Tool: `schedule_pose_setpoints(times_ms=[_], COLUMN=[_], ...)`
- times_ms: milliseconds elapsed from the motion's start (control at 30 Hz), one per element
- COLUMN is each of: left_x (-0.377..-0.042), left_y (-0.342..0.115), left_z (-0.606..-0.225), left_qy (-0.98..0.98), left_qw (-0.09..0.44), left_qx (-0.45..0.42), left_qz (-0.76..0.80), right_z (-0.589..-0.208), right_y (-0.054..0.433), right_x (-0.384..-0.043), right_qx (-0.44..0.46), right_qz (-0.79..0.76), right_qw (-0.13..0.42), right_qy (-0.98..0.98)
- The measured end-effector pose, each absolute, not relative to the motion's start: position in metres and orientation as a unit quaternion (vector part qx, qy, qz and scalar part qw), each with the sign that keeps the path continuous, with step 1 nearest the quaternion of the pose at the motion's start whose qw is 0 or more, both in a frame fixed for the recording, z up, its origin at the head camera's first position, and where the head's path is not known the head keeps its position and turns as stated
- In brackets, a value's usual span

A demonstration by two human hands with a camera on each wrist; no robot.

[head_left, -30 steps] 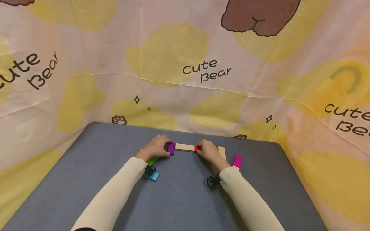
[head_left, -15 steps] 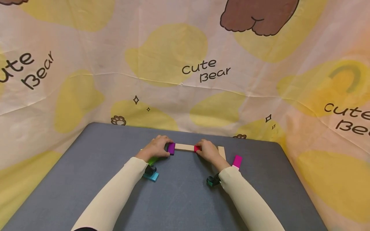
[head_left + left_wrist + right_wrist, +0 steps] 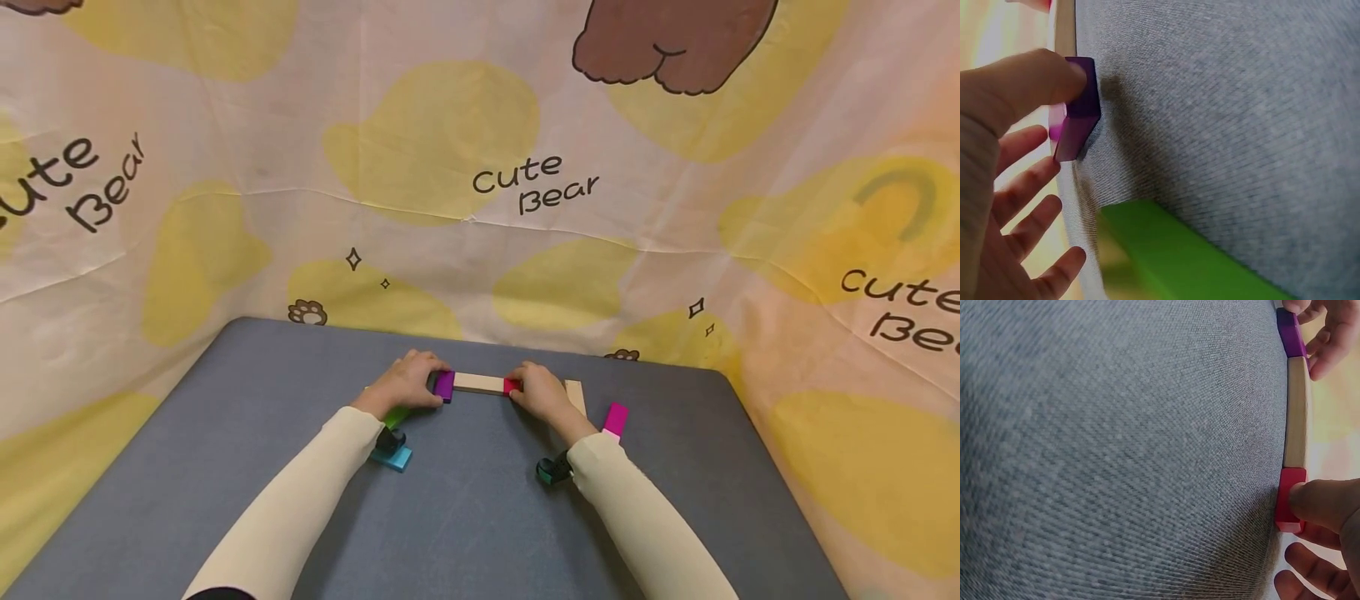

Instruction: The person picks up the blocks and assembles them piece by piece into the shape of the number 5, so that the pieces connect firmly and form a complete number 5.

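At the far side of the table, my left hand (image 3: 405,385) pinches a purple block (image 3: 445,387) between thumb and fingers; its other fingers are spread in the left wrist view. My right hand (image 3: 545,392) pinches a red block (image 3: 1290,500), thumb on its near face. Between the two lies a long plain wooden block (image 3: 480,383), its ends against the purple and the red one, so the three form a row. A green block (image 3: 1179,256) lies close to my left hand, partly hidden by the wrist in the head view.
A blue block (image 3: 394,458) lies below my left wrist. Right of my right hand are another plain wooden block (image 3: 576,395) and a magenta block (image 3: 617,417) with a pale pink one (image 3: 612,437) at its near end. A printed cloth (image 3: 465,275) hangs behind the grey table (image 3: 480,517).
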State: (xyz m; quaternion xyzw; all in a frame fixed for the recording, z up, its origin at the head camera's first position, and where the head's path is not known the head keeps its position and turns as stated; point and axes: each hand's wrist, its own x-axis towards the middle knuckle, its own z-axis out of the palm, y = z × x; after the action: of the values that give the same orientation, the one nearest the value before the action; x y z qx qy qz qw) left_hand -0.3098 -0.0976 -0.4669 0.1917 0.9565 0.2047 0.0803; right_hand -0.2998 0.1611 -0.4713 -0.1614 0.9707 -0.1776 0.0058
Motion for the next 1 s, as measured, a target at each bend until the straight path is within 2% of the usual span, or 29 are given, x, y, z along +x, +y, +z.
schedule_pose_setpoints(times_ms=[400,700,1000], left_x=[-0.292,-0.273,-0.256], left_y=[-0.117,-0.133,-0.144], left_z=[-0.459,-0.449,-0.451], left_qy=[0.943,0.945,0.955], left_qw=[-0.002,-0.021,-0.039], left_qx=[0.253,0.278,0.262], left_qz=[0.215,0.172,0.136], right_z=[-0.473,-0.473,-0.473], right_y=[0.160,0.162,0.162], right_x=[-0.300,-0.300,-0.298], right_qx=[-0.166,-0.169,-0.167], right_qz=[-0.180,-0.178,-0.183], right_qw=[-0.002,0.000,0.000], right_qy=[0.970,0.969,0.969])
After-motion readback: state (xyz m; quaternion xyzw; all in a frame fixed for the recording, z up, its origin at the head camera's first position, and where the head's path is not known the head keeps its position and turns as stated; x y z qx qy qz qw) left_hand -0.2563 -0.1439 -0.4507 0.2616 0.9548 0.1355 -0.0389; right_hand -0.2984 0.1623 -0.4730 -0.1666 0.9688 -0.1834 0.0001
